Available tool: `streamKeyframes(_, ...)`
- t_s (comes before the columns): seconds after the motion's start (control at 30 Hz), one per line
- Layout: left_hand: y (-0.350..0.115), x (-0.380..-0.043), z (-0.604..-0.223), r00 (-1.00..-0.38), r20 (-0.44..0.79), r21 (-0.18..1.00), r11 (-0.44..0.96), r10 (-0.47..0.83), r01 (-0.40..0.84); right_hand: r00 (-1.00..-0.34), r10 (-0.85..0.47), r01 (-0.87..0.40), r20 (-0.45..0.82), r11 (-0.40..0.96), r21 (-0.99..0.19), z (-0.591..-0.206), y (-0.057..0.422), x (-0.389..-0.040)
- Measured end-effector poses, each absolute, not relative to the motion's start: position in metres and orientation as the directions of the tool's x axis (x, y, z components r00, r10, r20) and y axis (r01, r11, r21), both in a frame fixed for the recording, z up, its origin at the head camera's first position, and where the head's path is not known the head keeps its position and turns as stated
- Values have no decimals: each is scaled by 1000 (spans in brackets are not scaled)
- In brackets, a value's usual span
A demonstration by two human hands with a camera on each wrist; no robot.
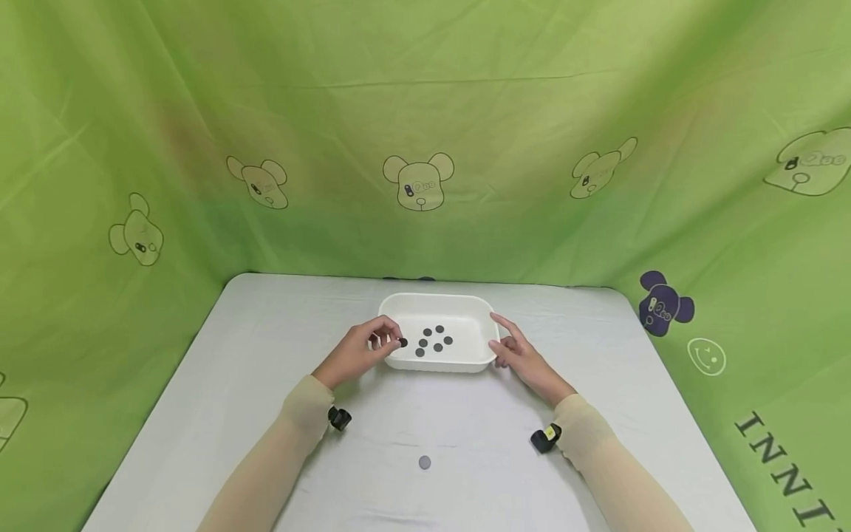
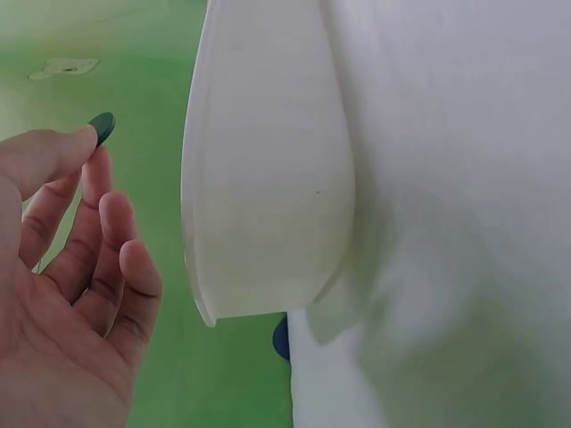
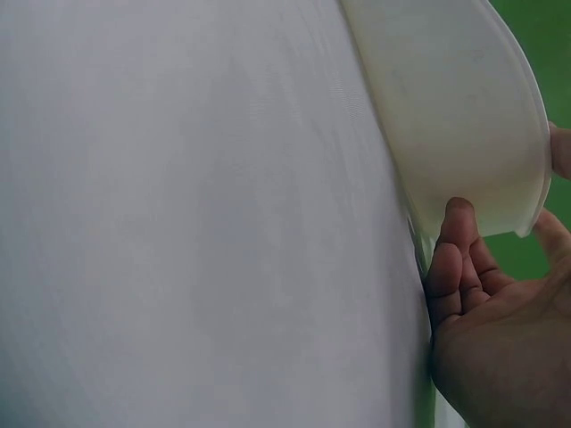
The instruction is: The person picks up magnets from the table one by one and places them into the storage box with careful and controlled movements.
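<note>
My left hand is over the left end of a white plastic tray. Between thumb and fingertip it pinches a small dark round disc, raised above the rim in the left wrist view. Several flat dark grey discs lie spread on the tray's floor, mostly about its middle. At the tray's right end, my right hand holds the rim with thumb and forefinger. Its other fingers curl against the outer wall in the right wrist view.
One lighter grey disc lies by itself on the white-covered table, between the forearms and in front of the tray. Green printed curtains hang behind the table and along both sides.
</note>
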State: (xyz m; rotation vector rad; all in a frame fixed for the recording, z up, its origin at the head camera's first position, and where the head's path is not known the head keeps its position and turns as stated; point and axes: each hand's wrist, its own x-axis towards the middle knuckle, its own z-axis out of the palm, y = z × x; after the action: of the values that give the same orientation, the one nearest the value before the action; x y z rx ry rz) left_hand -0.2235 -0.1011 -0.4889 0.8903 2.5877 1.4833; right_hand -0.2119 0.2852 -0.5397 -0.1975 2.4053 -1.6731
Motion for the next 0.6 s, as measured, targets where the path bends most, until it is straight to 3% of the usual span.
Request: streamKeyframes(0.6, -78, -256, -478, -864, 240, 800, 415, 442, 434, -968, -210, 45, -136, 386, -921, -540, 284, -216)
